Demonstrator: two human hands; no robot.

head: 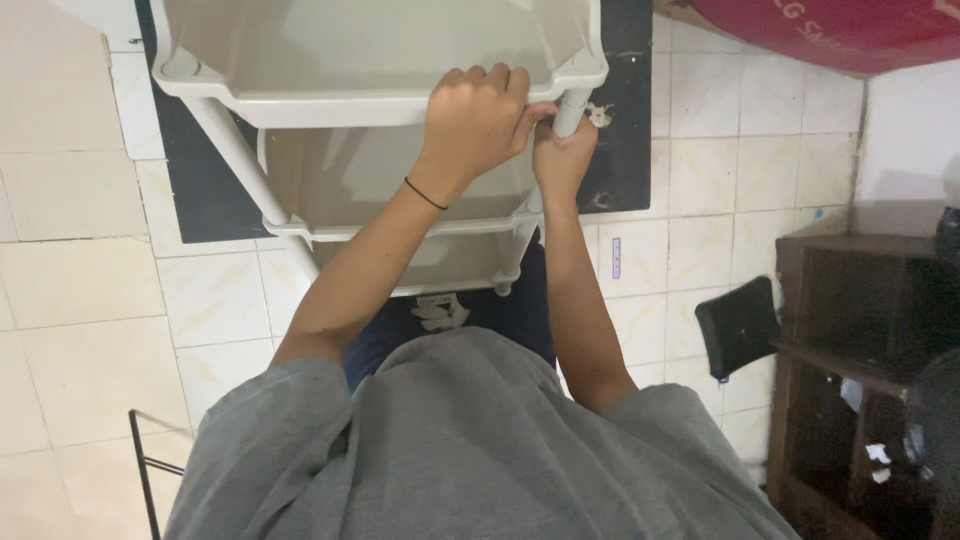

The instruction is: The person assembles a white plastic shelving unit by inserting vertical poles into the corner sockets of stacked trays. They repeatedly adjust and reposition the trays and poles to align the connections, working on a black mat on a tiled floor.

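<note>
Left hand (478, 115) curls over the front rim of the smooth cream plastic top tray (375, 55) of a three-tier rack, right hand (562, 150) clamped around its round corner post (571, 108) just below, above glossy white floor tiles (90, 290).

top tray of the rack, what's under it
Two more cream trays sit stacked below the top tray, joined by white corner posts. Both look bare, though the top tray and arms cover much of them.
</note>
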